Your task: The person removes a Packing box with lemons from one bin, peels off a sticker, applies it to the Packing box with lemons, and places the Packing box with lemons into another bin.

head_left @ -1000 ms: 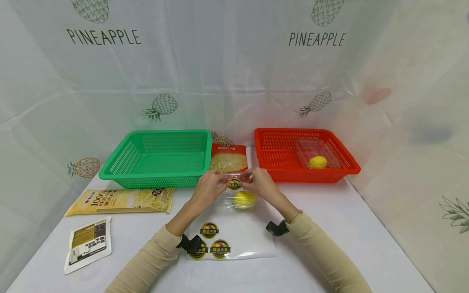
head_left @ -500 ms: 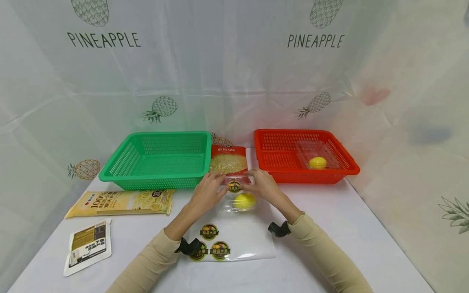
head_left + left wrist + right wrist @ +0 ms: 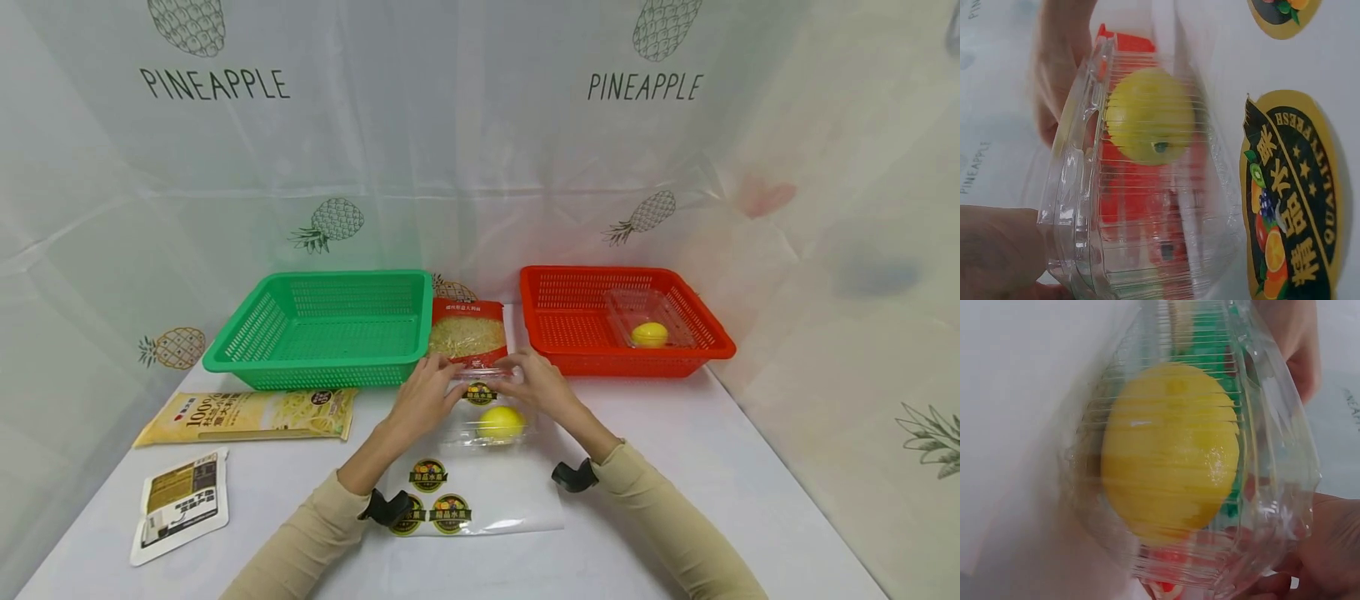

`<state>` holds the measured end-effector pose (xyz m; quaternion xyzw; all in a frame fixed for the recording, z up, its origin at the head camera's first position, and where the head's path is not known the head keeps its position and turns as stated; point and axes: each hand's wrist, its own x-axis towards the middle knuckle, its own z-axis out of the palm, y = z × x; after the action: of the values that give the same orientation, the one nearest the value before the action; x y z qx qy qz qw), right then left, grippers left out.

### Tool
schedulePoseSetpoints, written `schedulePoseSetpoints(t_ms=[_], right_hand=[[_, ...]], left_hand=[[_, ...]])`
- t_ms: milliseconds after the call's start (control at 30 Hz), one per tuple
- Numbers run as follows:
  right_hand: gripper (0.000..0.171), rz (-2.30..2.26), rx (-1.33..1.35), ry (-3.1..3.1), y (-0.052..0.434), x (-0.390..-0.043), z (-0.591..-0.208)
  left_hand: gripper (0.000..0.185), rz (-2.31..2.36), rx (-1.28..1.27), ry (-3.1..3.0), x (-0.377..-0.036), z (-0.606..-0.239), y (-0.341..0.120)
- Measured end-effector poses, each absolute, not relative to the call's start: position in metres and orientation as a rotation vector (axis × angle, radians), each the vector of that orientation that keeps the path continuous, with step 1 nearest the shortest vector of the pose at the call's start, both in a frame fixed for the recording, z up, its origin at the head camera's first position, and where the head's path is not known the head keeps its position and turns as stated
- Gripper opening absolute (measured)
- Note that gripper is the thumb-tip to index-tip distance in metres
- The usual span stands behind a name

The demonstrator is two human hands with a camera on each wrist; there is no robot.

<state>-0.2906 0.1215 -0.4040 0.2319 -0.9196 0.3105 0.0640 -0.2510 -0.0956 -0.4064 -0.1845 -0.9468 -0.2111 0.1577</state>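
Observation:
A clear plastic clamshell box (image 3: 454,433) is between my hands, above the far part of a sticker sheet (image 3: 517,492). Through its ribbed wall shows a yellow, lemon-like fruit (image 3: 1169,450). A round black-and-gold label (image 3: 480,393) lies on the lid. My left hand (image 3: 422,398) grips the box's left side, thumb towards the label and fingers at the far rim. My right hand (image 3: 546,387) holds the right side likewise. In the left wrist view the box's rim (image 3: 1072,206) stands steeply tilted, and parts of both hands are hidden behind it.
A green basket (image 3: 322,372) stands at the back left. The red basket (image 3: 600,365) at the back right holds another clear box with a yellow fruit (image 3: 649,335). Between them lies a red pasta bag (image 3: 468,333). A yellow noodle packet (image 3: 247,417) and a white pouch (image 3: 182,507) lie left.
The box with its label and fruit has shifted slightly towards me. My thumbs and fingers, earlier close around the label, have moved a little apart towards the box's sides.

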Motion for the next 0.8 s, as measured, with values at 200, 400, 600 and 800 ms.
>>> schedulePoseSetpoints(t_ms=[200, 400, 600, 800], right_hand=[[0.043, 0.872, 0.605, -2.833, 0.115, -0.291, -0.403], [0.044, 0.828, 0.537, -2.867, 0.111, -0.291, -0.400], [0.044, 0.953, 0.588, -2.856, 0.116, -0.293, -0.400], [0.046, 1.055, 0.694, -2.869, 0.125, -0.295, -0.403]], left_hand=[[0.028, -0.548, -0.502, -2.732, -0.256, -0.404, -0.093], [0.030, -0.577, -0.477, -2.751, -0.263, -0.405, -0.092], [0.036, -0.598, -0.552, -2.743, -0.266, -0.407, -0.097], [0.040, -0.660, -0.645, -2.737, -0.266, -0.405, -0.103]])
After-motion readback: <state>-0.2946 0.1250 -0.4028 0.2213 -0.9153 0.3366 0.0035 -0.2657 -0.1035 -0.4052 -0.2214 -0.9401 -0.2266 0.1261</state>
